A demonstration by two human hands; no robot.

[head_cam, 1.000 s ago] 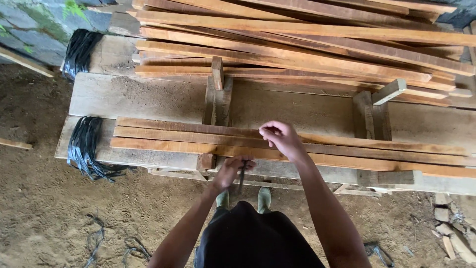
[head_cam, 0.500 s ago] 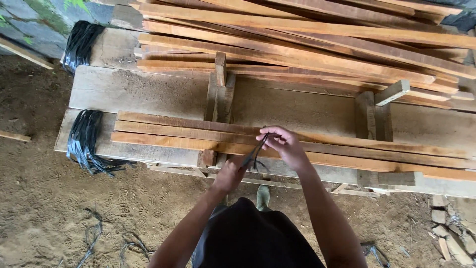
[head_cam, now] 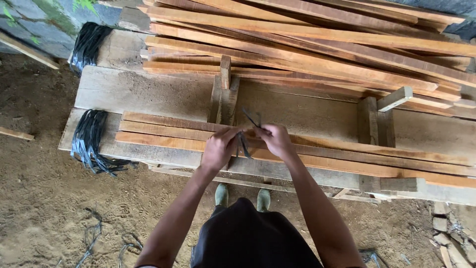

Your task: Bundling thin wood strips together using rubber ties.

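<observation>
I am gripping the thin black plastic strap [head_cam: 244, 141] between my closed left hand [head_cam: 218, 148] and right hand [head_cam: 275, 140], crosswise over the long orange-brown wooden slats [head_cam: 347, 154].

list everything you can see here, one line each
black strap: one, black, held between both hands over the near slats
near slats: three, orange-brown, side by side on the bench front
workbench: one, grey-brown planks, across the middle
upright jig blocks: two sets, brown, on the bench
slat pile: many, orange-brown, at the back
strap bundles: two, black, at the bench's left end
dirt floor: brown, below
left hand: grip on strap
right hand: grip on strap
</observation>
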